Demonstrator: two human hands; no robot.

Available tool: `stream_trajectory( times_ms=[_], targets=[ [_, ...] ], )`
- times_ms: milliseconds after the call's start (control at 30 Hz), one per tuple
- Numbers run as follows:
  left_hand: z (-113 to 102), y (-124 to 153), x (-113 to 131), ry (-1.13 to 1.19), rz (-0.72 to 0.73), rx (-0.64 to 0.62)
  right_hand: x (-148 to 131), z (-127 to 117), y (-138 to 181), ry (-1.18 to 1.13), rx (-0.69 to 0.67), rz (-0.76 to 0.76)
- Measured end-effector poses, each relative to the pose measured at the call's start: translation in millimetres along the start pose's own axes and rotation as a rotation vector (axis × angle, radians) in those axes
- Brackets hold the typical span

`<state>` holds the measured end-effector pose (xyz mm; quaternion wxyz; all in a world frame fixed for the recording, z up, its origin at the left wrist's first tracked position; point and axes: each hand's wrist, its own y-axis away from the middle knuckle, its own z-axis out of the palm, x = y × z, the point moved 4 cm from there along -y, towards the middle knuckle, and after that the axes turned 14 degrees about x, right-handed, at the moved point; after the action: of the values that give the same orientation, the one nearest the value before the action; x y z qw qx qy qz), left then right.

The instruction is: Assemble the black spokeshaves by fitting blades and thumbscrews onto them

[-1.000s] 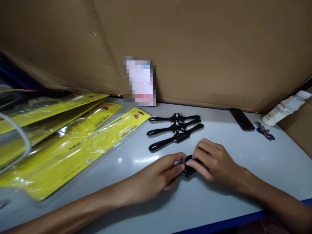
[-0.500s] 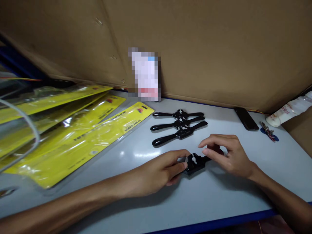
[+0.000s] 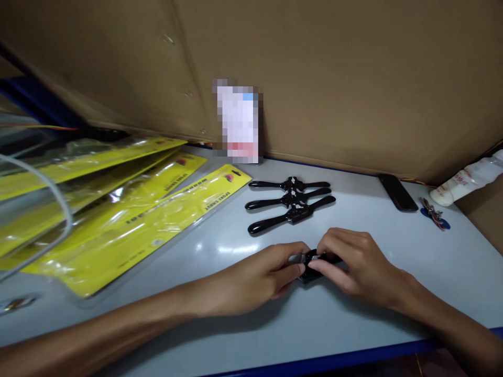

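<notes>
A black two-handled tool [image 3: 310,260] lies on the grey table [image 3: 393,235] between my hands, mostly covered by them. My left hand [image 3: 261,277] grips its left end with closed fingers. My right hand [image 3: 356,264] is curled over its middle, thumb and forefinger pinching a small knob on top. Three more black two-handled tools [image 3: 291,204] lie side by side just beyond my hands.
Yellow blister packs [image 3: 129,220] are fanned out at the left. A cardboard wall [image 3: 314,78] backs the table. At the right rear lie a black phone [image 3: 397,192], a bunch of keys [image 3: 434,215] and a white bottle [image 3: 467,180] on its side. A blue edge [image 3: 353,356] borders the table's front.
My right hand, lifted off the tool half a second ago, has come back down and closed over its middle. The left hand has stayed on the tool's left end.
</notes>
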<state>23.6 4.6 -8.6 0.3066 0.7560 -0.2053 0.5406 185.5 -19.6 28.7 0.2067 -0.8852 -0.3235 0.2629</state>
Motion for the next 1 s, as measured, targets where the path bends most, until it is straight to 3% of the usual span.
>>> stream_trajectory(
  times_ms=[167,367,467,633,767,867,1000],
  targets=[
    [0.8,1.3,1.1,-0.019,0.022,0.033,0.6,6.6,3.0,0.113,0.003,0.132],
    [1.9,-0.1,0.3,-0.006,0.006,0.024,-3.6,8.3,2.4,0.079,-0.073,0.253],
    [0.7,-1.2,-2.1,0.011,-0.033,0.025,-4.6,4.8,1.7,0.049,-0.105,0.157],
    [-1.9,-2.3,-3.0,0.075,-0.136,0.007,-4.4,-0.1,2.6,0.001,-0.017,-0.058],
    [-3.3,-1.5,-2.7,0.076,-0.246,0.007,-0.7,-1.6,0.7,-0.081,0.096,0.042],
    [-2.6,-0.7,-1.1,0.067,-0.257,-0.001,2.0,-1.2,0.2,-0.004,0.147,0.159],
    [-2.1,-0.8,1.3,0.05,-0.241,-0.003,-2.4,3.2,1.6,0.013,0.097,0.102]
  ],
)
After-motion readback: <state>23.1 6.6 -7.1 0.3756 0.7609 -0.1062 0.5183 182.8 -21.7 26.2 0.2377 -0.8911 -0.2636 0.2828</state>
